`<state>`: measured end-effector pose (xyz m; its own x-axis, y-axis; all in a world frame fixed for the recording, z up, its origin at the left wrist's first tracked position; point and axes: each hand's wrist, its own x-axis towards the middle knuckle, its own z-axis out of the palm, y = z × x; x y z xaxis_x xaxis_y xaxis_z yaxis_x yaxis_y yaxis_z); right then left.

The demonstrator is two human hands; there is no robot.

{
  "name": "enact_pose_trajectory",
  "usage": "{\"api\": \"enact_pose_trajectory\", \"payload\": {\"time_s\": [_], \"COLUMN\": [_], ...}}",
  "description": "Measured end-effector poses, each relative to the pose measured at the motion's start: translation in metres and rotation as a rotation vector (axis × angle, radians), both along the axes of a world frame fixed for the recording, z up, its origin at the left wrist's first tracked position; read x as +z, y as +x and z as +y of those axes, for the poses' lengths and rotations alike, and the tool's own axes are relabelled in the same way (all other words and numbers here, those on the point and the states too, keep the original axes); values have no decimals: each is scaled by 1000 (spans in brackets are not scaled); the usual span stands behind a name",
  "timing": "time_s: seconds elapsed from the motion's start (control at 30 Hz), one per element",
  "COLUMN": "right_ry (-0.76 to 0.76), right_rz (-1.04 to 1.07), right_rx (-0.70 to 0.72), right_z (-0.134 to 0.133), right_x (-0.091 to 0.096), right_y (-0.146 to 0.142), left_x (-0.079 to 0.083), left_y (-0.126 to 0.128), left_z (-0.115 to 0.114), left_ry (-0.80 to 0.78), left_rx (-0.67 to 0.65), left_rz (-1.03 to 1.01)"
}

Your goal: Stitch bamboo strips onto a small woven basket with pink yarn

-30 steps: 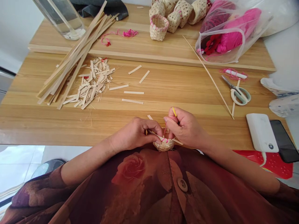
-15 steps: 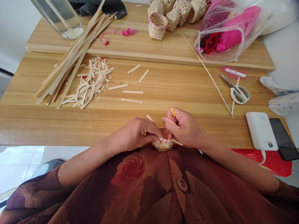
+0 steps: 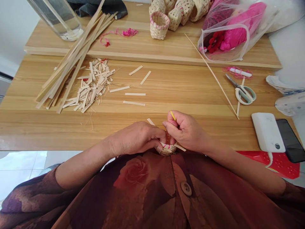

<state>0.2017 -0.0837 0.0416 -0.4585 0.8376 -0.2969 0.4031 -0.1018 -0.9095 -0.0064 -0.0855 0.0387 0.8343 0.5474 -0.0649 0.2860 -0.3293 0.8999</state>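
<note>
Fingers (image 3: 161, 136) grip the woven basket (image 3: 167, 150) — hiding part of its rim.

A wood-grained table (image 3: 166, 95) with 1 raised board (image 3: 143, 47) adjoins a pale wall (image 3: 283, 52); light tiled floor (image 3: 21, 162) below.

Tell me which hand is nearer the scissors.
Right. The right hand, at the right of the small basket, is left of the scissors and closer to the body; the left hand, at the basket's left rim, is farther left.

The left hand (image 3: 140, 135) has been shifted toward three o'clock; the yellow stick (image 3: 172, 115) has been tipped further toward eleven.
</note>
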Motion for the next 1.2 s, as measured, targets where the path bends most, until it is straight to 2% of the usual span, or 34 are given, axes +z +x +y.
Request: {"api": "enact_pose_trajectory", "payload": {"time_s": [0.13,0.23,0.53,0.67,0.83,1.03,1.2], "right_ry": [113,142,-32,-2,246,591,705], "right_rz": [-58,-73,15,31,-78,-101,-103], "right_rx": [23,20,-32,-15,96,331,431], "right_z": [1,2,-1,-5,-12,-20,-23], "right_x": [0,0,0,8,20,33,36], "right_y": [0,1,1,3,8,12,16], "left_x": [1,1,-3,2,6,11,14], "left_y": [1,3,3,2,-4,-14,-18], "left_z": [2,2,-8,-15,-24,-29,-35], "left_ry": [-23,-46,-22,12,142,377,471], "left_rx": [-7,10,195,212,180,123,111], "left_rz": [-34,-121,-105,-127,-141,-57,48]}}
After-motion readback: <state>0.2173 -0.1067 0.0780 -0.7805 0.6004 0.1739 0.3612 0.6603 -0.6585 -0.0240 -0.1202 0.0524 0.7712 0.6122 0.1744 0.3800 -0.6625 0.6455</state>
